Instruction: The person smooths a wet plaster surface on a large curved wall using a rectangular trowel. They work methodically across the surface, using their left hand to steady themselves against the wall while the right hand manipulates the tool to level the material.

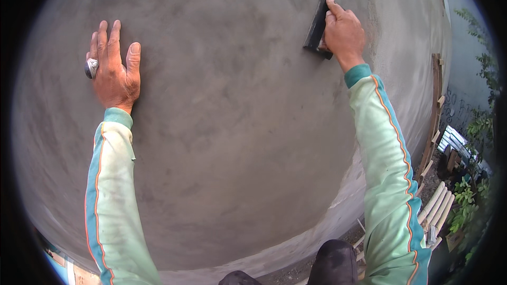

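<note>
A grey plastered wall (227,126) fills most of the head view, with darker and lighter patches across it. My left hand (113,71) lies flat against the wall at the left, fingers stretched upward, a large ring on one finger. At the upper right, my right hand (344,31) is closed round the handle of a dark plastering float (318,24). The float's flat face is toward the wall, its long side tilted slightly from upright. Most of the handle is hidden by my fingers. Both forearms wear light green sleeves with teal bands.
Past the wall's right edge stand a wooden ladder-like frame (434,111) and several bamboo poles (437,208). Green plants (465,203) and corrugated sheets (457,142) are beyond. My dark-clad knees (332,264) show at the bottom. A paler strip (296,248) runs along the wall's lower part.
</note>
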Action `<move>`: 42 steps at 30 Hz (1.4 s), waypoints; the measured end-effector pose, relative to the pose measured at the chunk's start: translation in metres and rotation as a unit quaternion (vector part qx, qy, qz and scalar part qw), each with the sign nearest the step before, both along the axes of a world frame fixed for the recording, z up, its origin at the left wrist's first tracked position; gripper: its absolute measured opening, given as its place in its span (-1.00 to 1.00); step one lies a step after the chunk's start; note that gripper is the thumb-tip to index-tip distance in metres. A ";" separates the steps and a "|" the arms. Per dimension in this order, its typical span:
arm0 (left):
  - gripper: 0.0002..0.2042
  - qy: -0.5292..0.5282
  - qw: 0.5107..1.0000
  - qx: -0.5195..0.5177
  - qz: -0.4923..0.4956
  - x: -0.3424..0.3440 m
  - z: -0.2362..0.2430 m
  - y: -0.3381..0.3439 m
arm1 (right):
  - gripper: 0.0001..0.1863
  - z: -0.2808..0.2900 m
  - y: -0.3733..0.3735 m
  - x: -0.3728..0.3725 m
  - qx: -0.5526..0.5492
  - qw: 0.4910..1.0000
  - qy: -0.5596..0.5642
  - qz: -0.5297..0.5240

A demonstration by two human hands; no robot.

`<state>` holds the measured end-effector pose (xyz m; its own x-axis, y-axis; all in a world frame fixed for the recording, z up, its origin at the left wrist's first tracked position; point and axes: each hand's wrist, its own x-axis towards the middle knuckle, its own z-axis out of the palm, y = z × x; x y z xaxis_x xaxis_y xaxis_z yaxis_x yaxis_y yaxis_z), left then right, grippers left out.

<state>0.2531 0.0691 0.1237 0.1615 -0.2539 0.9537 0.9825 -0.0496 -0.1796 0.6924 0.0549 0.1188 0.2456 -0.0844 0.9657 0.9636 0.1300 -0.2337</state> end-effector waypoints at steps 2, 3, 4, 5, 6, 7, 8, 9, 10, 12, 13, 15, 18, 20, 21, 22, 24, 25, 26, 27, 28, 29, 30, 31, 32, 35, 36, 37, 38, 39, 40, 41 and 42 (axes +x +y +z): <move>-0.42 0.002 1.000 0.001 0.003 0.000 0.001 -0.002 | -0.54 -0.053 -0.005 -0.046 -0.018 0.976 -0.205 0.075; -0.42 0.003 1.000 0.002 0.005 0.000 0.001 -0.003 | -0.45 -0.082 -0.005 -0.066 -0.035 0.941 -0.320 0.098; -0.42 0.007 1.000 0.001 0.005 0.001 0.001 -0.003 | -0.44 -0.099 -0.008 -0.078 -0.042 0.925 -0.368 0.082; -0.42 0.005 1.000 -0.006 0.004 0.001 0.001 -0.003 | -0.43 -0.109 -0.004 -0.083 -0.056 0.878 -0.465 0.098; -0.42 0.007 1.000 -0.001 0.008 0.002 0.002 -0.004 | -0.43 -0.103 -0.003 -0.081 -0.039 0.905 -0.415 0.083; -0.42 0.006 1.000 -0.001 0.014 0.002 0.001 -0.004 | -0.44 -0.092 0.003 -0.073 -0.020 0.920 -0.384 0.080; -0.42 -0.001 1.000 -0.008 0.021 0.002 0.001 -0.004 | -0.44 -0.063 0.009 -0.055 0.001 0.926 -0.368 0.085; -0.42 0.002 1.000 -0.010 0.003 0.003 0.000 -0.004 | -0.50 -0.028 0.020 -0.034 0.032 0.945 -0.317 0.075; -0.42 0.000 1.000 -0.013 0.006 0.003 -0.001 -0.004 | -0.60 0.012 0.030 -0.009 0.052 0.967 -0.243 0.058; -0.41 -0.004 1.000 -0.008 0.011 0.003 -0.001 -0.004 | -0.62 0.088 0.047 0.033 -0.021 0.998 -0.017 0.052; -0.41 -0.003 1.000 -0.013 0.010 0.004 -0.001 -0.003 | -0.62 0.105 0.056 0.036 -0.036 0.998 -0.015 0.045; -0.40 -0.008 1.000 -0.016 0.018 0.003 -0.001 -0.005 | -0.62 0.120 0.055 0.013 -0.031 0.999 -0.031 0.030; -0.38 -0.013 0.999 -0.031 0.024 0.003 -0.001 -0.008 | -0.61 0.092 0.025 -0.088 0.085 0.987 -0.130 0.042; -0.35 -0.012 0.999 -0.042 0.014 0.003 0.000 -0.010 | -0.60 0.069 0.002 -0.165 0.059 0.937 -0.313 0.145; -0.34 -0.016 0.998 -0.054 0.014 0.003 0.000 -0.011 | -0.62 0.065 -0.003 -0.188 0.063 0.912 -0.365 0.177; -0.33 -0.018 0.997 -0.067 0.014 0.003 0.000 -0.012 | -0.63 0.066 -0.009 -0.203 0.035 0.907 -0.368 0.200; -0.33 -0.014 0.997 -0.069 0.023 0.004 0.000 -0.013 | -0.64 0.089 -0.010 -0.194 0.008 0.918 -0.345 0.194; -0.33 -0.011 0.997 -0.072 0.018 0.004 0.000 -0.013 | -0.63 0.107 -0.006 -0.172 -0.001 0.939 -0.299 0.170; -0.33 -0.015 0.997 -0.074 0.013 0.004 -0.001 -0.014 | -0.63 0.125 -0.003 -0.143 0.012 0.961 -0.241 0.134; -0.34 -0.007 0.998 -0.063 -0.005 0.004 -0.001 -0.013 | -0.60 0.147 0.000 -0.111 -0.069 0.972 -0.152 0.163; -0.34 -0.009 0.998 -0.059 0.002 0.004 -0.001 -0.013 | -0.59 0.164 0.003 -0.079 -0.119 0.972 -0.064 0.190; -0.33 -0.011 0.998 -0.056 0.008 0.004 -0.002 -0.012 | -0.58 0.181 0.003 -0.055 -0.122 0.980 -0.031 0.151; -0.33 -0.013 0.998 -0.061 0.023 0.004 -0.002 -0.012 | -0.57 0.192 0.004 -0.038 -0.127 0.985 0.003 0.114; -0.32 -0.011 0.998 -0.057 0.028 0.004 -0.002 -0.012 | -0.56 0.197 0.000 -0.031 -0.134 0.987 0.037 0.077; -0.32 -0.017 0.998 -0.058 0.026 0.003 -0.002 -0.013 | -0.55 0.196 -0.001 -0.034 -0.115 0.992 0.027 0.048; -0.33 -0.006 0.997 -0.064 0.038 0.001 -0.003 -0.014 | -0.56 0.164 -0.009 -0.095 -0.075 0.996 -0.030 0.045; -0.33 -0.018 0.997 -0.068 0.031 0.002 -0.003 -0.014 | -0.57 0.147 -0.010 -0.123 -0.056 0.989 -0.104 0.091; -0.34 -0.019 0.996 -0.076 0.037 0.002 -0.003 -0.016 | -0.59 0.130 -0.008 -0.151 -0.030 0.974 -0.182 0.134; -0.34 -0.009 0.995 -0.083 0.050 0.004 -0.002 -0.017 | -0.61 0.114 -0.006 -0.176 0.012 0.951 -0.256 0.170; -0.34 -0.010 0.995 -0.088 0.054 0.005 -0.002 -0.019 | -0.62 0.103 -0.004 -0.190 0.007 0.944 -0.278 0.179; -0.34 -0.022 0.994 -0.092 0.049 0.007 -0.002 -0.021 | -0.63 0.096 -0.001 -0.198 -0.006 0.923 -0.323 0.210; -0.34 -0.023 0.994 -0.092 0.052 0.008 -0.002 -0.023 | -0.63 0.093 0.002 -0.195 -0.004 0.942 -0.281 0.184; -0.34 -0.024 0.992 -0.101 0.065 0.010 -0.001 -0.024 | -0.63 0.095 0.005 -0.183 0.002 0.948 -0.262 0.178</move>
<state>0.2629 0.0449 0.1222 0.1343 -0.0359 0.9903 0.9901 0.0470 -0.1325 0.5093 0.0602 0.2139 -0.2541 -0.0908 0.9629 0.8417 0.4696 0.2664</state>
